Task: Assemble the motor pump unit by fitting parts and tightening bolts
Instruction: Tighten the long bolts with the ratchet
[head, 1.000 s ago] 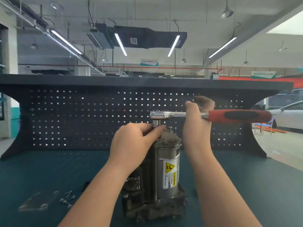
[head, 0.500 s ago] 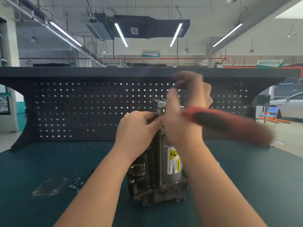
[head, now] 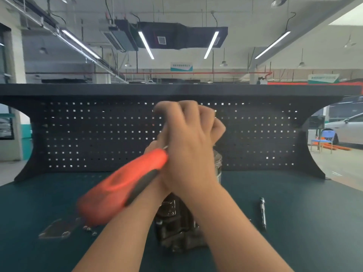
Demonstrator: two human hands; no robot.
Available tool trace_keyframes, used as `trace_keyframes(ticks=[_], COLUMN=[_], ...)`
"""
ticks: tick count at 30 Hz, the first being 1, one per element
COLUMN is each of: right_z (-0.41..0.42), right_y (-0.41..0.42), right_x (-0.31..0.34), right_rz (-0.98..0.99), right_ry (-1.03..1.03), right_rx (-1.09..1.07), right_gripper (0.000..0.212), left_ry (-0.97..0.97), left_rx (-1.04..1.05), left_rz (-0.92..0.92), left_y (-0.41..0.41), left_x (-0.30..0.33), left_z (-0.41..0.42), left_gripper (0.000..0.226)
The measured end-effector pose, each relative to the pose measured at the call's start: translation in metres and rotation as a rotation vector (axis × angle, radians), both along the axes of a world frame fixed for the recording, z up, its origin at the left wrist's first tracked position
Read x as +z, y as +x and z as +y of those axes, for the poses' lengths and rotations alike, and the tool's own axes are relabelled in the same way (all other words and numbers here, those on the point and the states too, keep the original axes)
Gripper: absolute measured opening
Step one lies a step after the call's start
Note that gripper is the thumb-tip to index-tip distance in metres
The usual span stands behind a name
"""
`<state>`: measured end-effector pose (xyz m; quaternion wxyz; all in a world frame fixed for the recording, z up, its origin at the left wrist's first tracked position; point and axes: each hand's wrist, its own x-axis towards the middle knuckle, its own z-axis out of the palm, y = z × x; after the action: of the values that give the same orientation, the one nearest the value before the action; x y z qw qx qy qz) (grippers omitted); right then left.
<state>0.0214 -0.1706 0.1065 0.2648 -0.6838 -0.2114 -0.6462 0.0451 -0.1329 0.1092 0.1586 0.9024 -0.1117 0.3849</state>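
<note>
At frame centre I see my right hand (head: pixel 188 146) curled over the ratchet wrench (head: pixel 125 185), my left hand (head: pixel 155 148) hidden behind it, grip unclear; a slipped socket could topple the motor pump unit (head: pixel 180 228) upright on the table (head: pixel 294 222).

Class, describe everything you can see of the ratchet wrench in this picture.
The ratchet wrench shows a blurred red handle with a black grip inlay, slanting down to the left across the left forearm. A sliver of metal shaft shows by the right hand, which hides its head. Which hand grips it cannot be told.
</note>
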Motion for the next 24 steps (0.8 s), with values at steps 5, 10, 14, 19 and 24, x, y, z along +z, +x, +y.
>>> trace_keyframes(ticks=[5, 10, 14, 19, 24], right_z=[-0.061, -0.06, -0.028, -0.004, -0.067], right_y=[0.012, 0.021, 0.0, -0.001, 0.016], right_x=[0.018, 0.015, 0.027, 0.002, 0.016], right_rz=[0.008, 0.305, 0.201, 0.001, 0.001], right_ry=[0.363, 0.964, 0.569, 0.102, 0.425], right_rx=[0.266, 0.617, 0.323, -0.015, 0.222], right_gripper=[0.019, 0.028, 0.03, 0.042, 0.024], left_ry=[-0.413, -0.397, -0.253, -0.249, -0.362], left_rx=[-0.417, -0.437, -0.278, -0.286, -0.462], left_rz=[0.017, -0.053, -0.149, -0.084, -0.049], left_y=[0.005, 0.005, 0.003, 0.008, 0.006], left_x=[-0.011, -0.014, -0.009, -0.011, -0.012], left_z=[0.021, 0.02, 0.016, 0.015, 0.018], left_gripper=[0.029, 0.044, 0.035, 0.043, 0.034])
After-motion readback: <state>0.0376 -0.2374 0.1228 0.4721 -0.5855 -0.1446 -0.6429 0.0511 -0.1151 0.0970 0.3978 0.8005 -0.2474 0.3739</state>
